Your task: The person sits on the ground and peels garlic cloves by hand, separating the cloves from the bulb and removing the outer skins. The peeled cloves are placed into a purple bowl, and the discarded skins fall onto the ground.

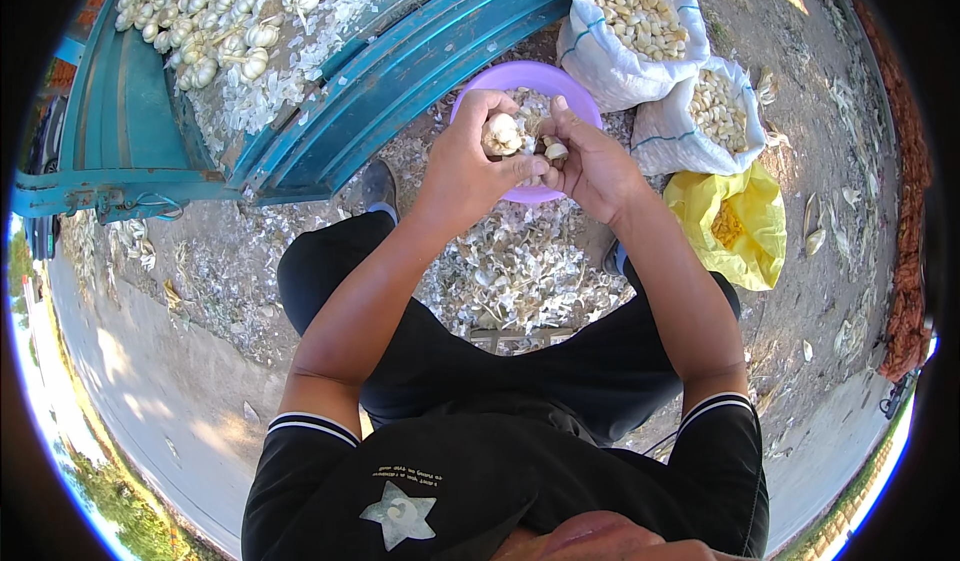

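Observation:
My left hand (469, 163) is closed around a partly broken garlic bulb (502, 134), held between thumb and fingers. Close beside it, my right hand (596, 163) holds garlic cloves (555, 150) against its fingers. Both hands are above a purple plastic basin (510, 74), which contains skins and other pieces partly hidden by my hands. Papery garlic skins (525, 268) lie thickly on the ground between my legs. At the upper left, many whole garlic bulbs (225, 17) are piled on the bed of a blue metal vehicle or trailer.
The blue metal side panel (405, 73) slants behind the basin. Two white woven sacks, one farther (607, 73) and one nearer (664, 144), hold cloves at the right. Below them stands a yellow sack (761, 238) with yellowish pieces inside. Loose husks litter the ground.

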`<move>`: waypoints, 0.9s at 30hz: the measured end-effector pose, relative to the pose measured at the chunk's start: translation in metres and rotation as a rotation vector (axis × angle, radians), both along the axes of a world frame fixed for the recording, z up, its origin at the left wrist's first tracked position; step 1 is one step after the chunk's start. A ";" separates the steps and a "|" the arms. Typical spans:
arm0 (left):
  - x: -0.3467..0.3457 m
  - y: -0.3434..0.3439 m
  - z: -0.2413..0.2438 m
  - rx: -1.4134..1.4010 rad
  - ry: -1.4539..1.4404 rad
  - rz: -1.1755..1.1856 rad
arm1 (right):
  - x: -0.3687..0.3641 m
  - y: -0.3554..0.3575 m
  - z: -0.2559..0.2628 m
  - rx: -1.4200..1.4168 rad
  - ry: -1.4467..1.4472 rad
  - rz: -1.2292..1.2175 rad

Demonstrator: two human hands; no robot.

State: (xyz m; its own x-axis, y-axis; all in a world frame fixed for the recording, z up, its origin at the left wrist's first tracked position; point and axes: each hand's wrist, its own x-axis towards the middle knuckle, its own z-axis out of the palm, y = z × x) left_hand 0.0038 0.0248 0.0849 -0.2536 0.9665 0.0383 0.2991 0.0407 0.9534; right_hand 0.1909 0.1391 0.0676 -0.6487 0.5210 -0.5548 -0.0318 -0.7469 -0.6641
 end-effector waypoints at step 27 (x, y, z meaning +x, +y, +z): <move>-0.007 -0.003 -0.009 -0.023 -0.317 -0.065 | -0.014 -0.025 0.021 0.880 -0.212 0.013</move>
